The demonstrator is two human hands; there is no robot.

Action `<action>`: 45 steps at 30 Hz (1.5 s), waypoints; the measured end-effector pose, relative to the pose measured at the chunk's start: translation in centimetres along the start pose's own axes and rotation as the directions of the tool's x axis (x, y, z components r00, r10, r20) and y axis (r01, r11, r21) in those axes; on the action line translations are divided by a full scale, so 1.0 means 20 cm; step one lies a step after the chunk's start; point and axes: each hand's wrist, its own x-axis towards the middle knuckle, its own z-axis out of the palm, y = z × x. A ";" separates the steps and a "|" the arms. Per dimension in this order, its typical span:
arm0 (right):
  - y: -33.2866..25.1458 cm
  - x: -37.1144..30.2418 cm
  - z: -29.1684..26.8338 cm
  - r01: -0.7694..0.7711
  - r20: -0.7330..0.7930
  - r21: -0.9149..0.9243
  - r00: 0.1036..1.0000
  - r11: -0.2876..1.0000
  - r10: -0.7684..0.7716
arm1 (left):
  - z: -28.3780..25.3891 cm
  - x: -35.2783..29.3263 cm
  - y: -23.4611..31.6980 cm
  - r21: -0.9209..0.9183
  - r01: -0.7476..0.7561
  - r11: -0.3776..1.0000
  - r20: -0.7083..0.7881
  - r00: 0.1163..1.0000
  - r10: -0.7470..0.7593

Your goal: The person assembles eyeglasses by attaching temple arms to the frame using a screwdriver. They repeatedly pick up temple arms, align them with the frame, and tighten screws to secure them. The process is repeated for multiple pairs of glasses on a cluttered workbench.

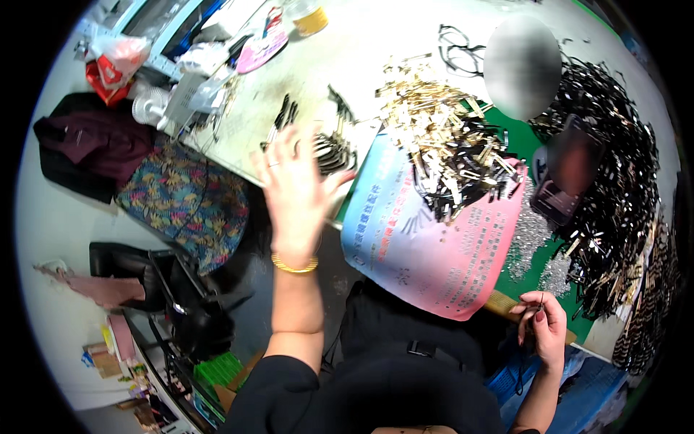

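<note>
My left hand (pixel 293 184), a yellow bracelet at its wrist, is raised with fingers spread and nothing in it. Just beyond its fingers, small groups of curved slim black pieces (pixel 332 152) lie on the white tabletop. My right hand (pixel 543 322) is closed in a pinch, low at the table's near edge, on a small dark thing too hidden to name. A blue-to-pink printed mat (pixel 426 253) hangs over the edge between my hands. On its far part rests a heap of slim gold and black pieces (pixel 448 137).
Small silver parts (pixel 531 235) lie in piles on a green surface (pixel 517 130), beside a dark phone (pixel 567 173). A large heap of glossy black pieces (pixel 614 145) fills the right. Black-framed glasses (pixel 460 54) lie at the back. A chair (pixel 170 289) stands at left.
</note>
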 end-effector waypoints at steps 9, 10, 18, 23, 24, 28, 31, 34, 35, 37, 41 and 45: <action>0.01 0.00 -0.05 0.011 0.120 0.308 0.991 0.951 -0.051 | -0.20 0.16 0.06 -0.249 -0.244 0.937 -0.022 0.969 0.246; -0.05 0.02 -0.04 0.068 0.165 0.254 0.980 0.965 -0.113 | -0.26 0.17 0.07 -0.378 -0.198 0.904 -0.070 0.980 0.185; 0.12 0.02 -0.18 0.168 0.142 0.435 0.957 0.885 -0.252 | -0.56 0.31 2.23 -0.582 -0.813 0.028 -0.407 0.321 0.856; 0.07 0.06 -0.12 0.134 0.202 0.495 0.943 0.858 -0.264 | -0.22 0.40 3.48 -0.311 -0.947 0.077 -0.508 0.234 0.829; 0.04 0.08 -0.10 0.105 0.242 0.477 0.939 0.873 -0.246 | -0.13 0.47 3.63 -0.267 -0.950 0.160 -0.465 0.272 0.842; 0.08 0.08 -0.12 0.153 0.220 0.640 0.902 0.753 -0.371 | 0.03 0.38 3.97 -0.510 -0.833 0.216 0.171 0.148 0.974; 0.10 0.04 -0.18 0.142 0.196 0.637 0.921 0.758 -0.337 | 0.04 0.24 4.03 -0.765 -0.634 0.114 0.054 0.112 0.992; 0.09 0.03 -0.21 0.127 0.203 0.620 0.927 0.775 -0.315 | -0.07 0.17 3.99 -0.788 -0.612 0.068 0.071 0.019 0.997; 0.09 0.03 -0.20 0.124 0.201 0.622 0.929 0.773 -0.311 | -0.10 0.16 3.99 -0.757 -0.652 0.043 0.142 -0.100 0.985; 0.11 0.06 -0.18 0.078 0.259 0.612 0.920 0.787 -0.293 | -0.06 0.12 3.95 -0.666 -0.738 0.107 0.135 0.022 0.991; 0.09 0.06 -0.13 0.033 0.223 0.689 0.941 0.724 -0.254 | 0.00 0.17 3.91 -0.605 -0.793 0.075 0.024 0.077 0.997; -0.03 0.04 -0.15 0.006 0.222 0.618 0.958 0.786 -0.183 | -0.13 0.20 3.54 -0.430 -0.899 0.089 -0.266 0.220 0.939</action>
